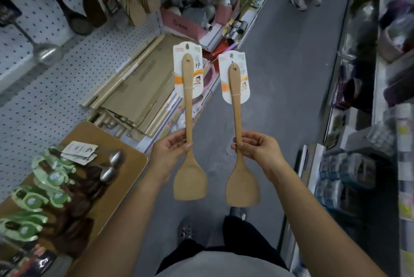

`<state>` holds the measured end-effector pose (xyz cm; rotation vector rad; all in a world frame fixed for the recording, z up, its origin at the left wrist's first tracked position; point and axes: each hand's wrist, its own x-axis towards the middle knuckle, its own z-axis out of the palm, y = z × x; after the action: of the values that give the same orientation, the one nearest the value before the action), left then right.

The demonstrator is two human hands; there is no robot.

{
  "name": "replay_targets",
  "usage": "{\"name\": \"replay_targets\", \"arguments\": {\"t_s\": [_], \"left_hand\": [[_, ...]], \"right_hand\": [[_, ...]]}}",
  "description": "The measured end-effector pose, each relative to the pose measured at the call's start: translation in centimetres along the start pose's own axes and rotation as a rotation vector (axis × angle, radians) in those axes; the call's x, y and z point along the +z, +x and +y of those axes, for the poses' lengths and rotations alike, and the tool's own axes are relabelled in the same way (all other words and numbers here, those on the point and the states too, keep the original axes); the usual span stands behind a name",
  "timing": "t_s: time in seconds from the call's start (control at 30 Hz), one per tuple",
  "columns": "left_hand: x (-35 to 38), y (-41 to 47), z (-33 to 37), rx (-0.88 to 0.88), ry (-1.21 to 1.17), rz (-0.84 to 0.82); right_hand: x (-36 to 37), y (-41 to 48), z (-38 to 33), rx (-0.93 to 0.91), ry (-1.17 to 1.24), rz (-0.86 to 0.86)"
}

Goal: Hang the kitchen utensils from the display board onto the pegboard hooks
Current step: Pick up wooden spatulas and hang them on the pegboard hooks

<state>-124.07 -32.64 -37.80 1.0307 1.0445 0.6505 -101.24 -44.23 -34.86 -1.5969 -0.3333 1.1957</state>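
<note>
Brown board (125, 178), lower left: carded utensils (56, 178) piled on it, beside the pegboard (67, 79). Your left grip (170, 149) clamps one wooden spatula (189, 178) by its handle, blade down; your right grip (257, 149) clamps the second spatula (242, 189) likewise.

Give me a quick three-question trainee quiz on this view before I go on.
1. True or false: the left grip holds the left spatula and the right grip holds the right spatula.
2. Where do the card labels sit? A) at the blades B) at the handle ends with the holes C) on the floor
3. Fill in: the green-carded utensils lie on the brown ____.
Key: 1 true; 2 B; 3 board.
</note>
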Motion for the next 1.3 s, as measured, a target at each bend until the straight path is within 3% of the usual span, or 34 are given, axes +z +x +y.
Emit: {"name": "replay_targets", "arguments": {"t_s": [0.4, 0.6, 0.97, 1.3], "left_hand": [[8.5, 12.5, 7.1, 0.021, -0.081, 0.279], [9.6, 18.1, 10.3, 0.05, -0.162, 0.423], [7.7, 28.4, 16.6, 0.171, -0.199, 0.515], [10.6, 33.0, 18.4, 0.226, -0.258, 0.816]], "right_hand": [[-4.9, 19.2, -12.9, 0.006, -0.123, -0.292], [-1.0, 26.4, -17.8, -0.042, -0.239, -0.427], [6.3, 37.9, -27.1, -0.127, -0.322, -0.579], [9.3, 47.6, -31.0, -0.078, -0.366, -0.762]]}}
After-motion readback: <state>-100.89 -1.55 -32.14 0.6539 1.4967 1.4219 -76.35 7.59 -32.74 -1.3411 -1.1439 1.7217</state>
